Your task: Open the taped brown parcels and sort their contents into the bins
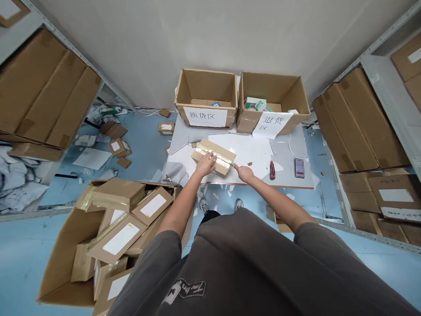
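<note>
A taped brown cardboard box lies at an angle near the front edge of the white table. My left hand rests on its top, fingers stretched out over the clear tape. At the box's right end is my right hand, fingers closed. A thin dark strip shows between those fingers and the box top; whether it is a blade or something else is too small to tell. Farther right on the table lies a red and black utility knife, touched by neither hand.
Two open cartons with paper signs, the left carton and the right carton, stand at the table's back. A phone lies at right. A large carton of parcels stands at lower left. Shelves with boxes flank both sides; scraps litter the floor.
</note>
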